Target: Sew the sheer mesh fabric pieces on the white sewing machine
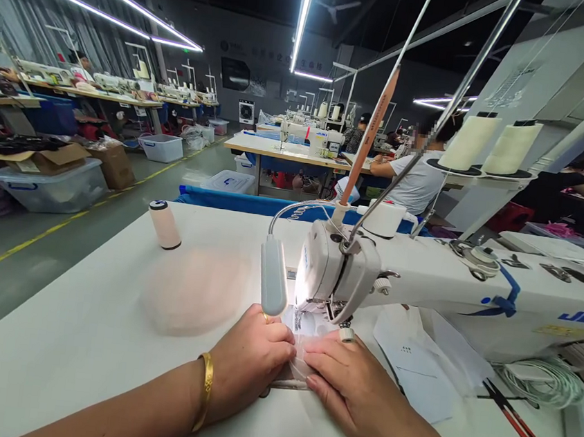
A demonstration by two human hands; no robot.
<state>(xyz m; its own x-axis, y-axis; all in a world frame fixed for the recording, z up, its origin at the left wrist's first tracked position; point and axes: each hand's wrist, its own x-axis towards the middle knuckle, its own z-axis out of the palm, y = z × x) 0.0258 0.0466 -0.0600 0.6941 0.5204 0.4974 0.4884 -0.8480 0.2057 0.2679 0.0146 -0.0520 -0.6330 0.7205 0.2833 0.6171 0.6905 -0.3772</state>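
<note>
A strip of sheer pale fabric lies under the lit head of a white sewing machine. My left hand, with a gold bangle at the wrist, has its fingers curled down onto the left side of this fabric. On the right side, my right hand grips the fabric with thumb and fingers, close below the presser foot. The needle tip cannot be made out. A small grey lamp on a bent neck hangs just above my left fingers. Left of it lies a blurred, sheer, pale pink bundle.
A pink thread spool stands at the table's far left. Right of the machine bed are white papers, red-handled tweezers and a coiled cable. Two thread cones stand behind the machine. A co-worker sits beyond.
</note>
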